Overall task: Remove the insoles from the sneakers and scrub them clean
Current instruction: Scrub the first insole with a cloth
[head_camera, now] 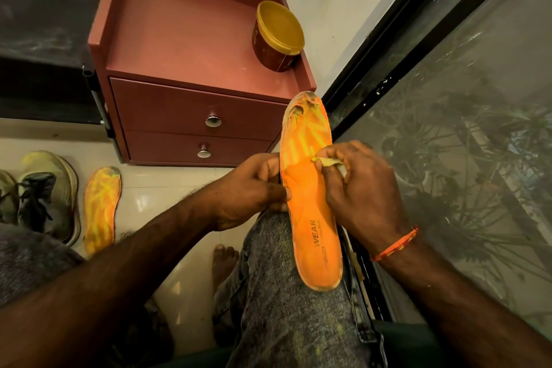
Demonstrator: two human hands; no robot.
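An orange insole (310, 212) printed "WEAR" lies along my knee, its worn toe end pointing away from me. My left hand (254, 191) grips its left edge, thumb on top. My right hand (355, 188) pinches a small yellowish cloth (330, 162) against the insole's middle. A second orange insole (101, 206) lies on the floor at left, beside a pale green sneaker (49, 191) with dark laces. Another sneaker (6, 197) is partly cut off at the left edge.
A reddish two-drawer cabinet (191, 69) stands ahead with a brown tub with a yellow lid (277, 36) on top. A dark-framed glass window (448, 128) runs along the right. A black shelf (44, 48) is at left. My bare foot (224, 263) rests on the tiled floor.
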